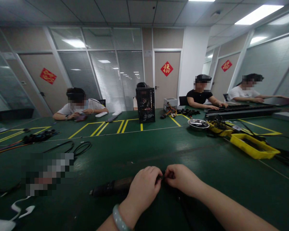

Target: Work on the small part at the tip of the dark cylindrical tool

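Note:
My left hand, with a pale bangle at its wrist, is closed in a pinch near the front middle of the green table. Facing it, my right hand is closed too, its fingertips almost meeting the left ones. Something small and dark shows between the fingertips, too hidden to name. A long, dark cylindrical tool lies to the left, its narrow end pointing left. The left hand covers its right end, and I cannot tell whether they touch. Below the right hand a dark cable-like strip is dimly visible.
A black computer case stands upright across the table. To the right are a metal bowl and a yellow tray among black cables. Looped black cable and a white cord lie left. Several people sit opposite.

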Motion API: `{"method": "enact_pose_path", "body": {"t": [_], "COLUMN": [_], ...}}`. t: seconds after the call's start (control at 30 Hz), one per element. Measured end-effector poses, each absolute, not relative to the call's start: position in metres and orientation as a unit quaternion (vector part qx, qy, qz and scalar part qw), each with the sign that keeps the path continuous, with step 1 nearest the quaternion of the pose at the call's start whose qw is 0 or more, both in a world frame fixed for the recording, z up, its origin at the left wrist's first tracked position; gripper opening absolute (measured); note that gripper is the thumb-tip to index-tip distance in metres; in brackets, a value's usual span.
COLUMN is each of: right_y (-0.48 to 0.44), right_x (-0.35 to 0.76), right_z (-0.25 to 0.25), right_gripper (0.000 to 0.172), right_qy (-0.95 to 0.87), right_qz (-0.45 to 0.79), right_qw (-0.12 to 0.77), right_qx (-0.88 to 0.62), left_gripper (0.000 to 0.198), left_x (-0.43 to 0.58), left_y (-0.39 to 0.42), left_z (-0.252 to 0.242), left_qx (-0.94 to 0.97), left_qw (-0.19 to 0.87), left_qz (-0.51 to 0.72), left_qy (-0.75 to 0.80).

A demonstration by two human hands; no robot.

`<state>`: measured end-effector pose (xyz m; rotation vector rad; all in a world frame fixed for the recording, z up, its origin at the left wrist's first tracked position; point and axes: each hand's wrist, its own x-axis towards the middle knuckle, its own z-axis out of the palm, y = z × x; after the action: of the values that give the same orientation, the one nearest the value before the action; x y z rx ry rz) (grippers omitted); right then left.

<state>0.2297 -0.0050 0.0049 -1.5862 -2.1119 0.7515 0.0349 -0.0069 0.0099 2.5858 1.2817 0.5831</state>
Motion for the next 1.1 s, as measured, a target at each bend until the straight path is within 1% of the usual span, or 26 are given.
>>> {"method": "enact_pose_path", "body": {"t": [0.33, 0.6, 0.83, 0.93, 1.1], "right_y": [-0.0066, -0.0091, -0.01, -0.0097, -0.0085], "right_x": [0.2289, 0.2244, 0.2233, 0.2237, 0.2243], "right_z": [0.0067, 0.0109, 0.0134, 0.0137, 0.0097], "right_gripper": [0.013, 0.014, 0.012, 0.012, 0.011], "right_qy": [-0.763, -0.775, -0.777, -0.775, -0.752], "right_qz": [0.235, 0.201, 0.205, 0.203, 0.25], "right_qw": [0.19, 0.193, 0.186, 0.199, 0.224], "right_qx": [-0.571, -0.567, -0.565, -0.564, -0.567], "left_gripper": [0.016, 0.016, 0.017, 0.016, 0.014], "left_x": [0.0339, 0.0338, 0.0339, 0.0337, 0.034], "left_y": [-0.0066, -0.0066, -0.0076, -0.0062, -0.0038], "left_z": [0.0098, 0.0121, 0.0142, 0.0125, 0.01], "left_qx": [0.872, 0.88, 0.881, 0.882, 0.883], "left_qw": [0.113, 0.093, 0.095, 0.094, 0.094], "left_qz": [0.216, 0.185, 0.186, 0.189, 0.195], "left_qy": [0.424, 0.427, 0.425, 0.42, 0.417]}}
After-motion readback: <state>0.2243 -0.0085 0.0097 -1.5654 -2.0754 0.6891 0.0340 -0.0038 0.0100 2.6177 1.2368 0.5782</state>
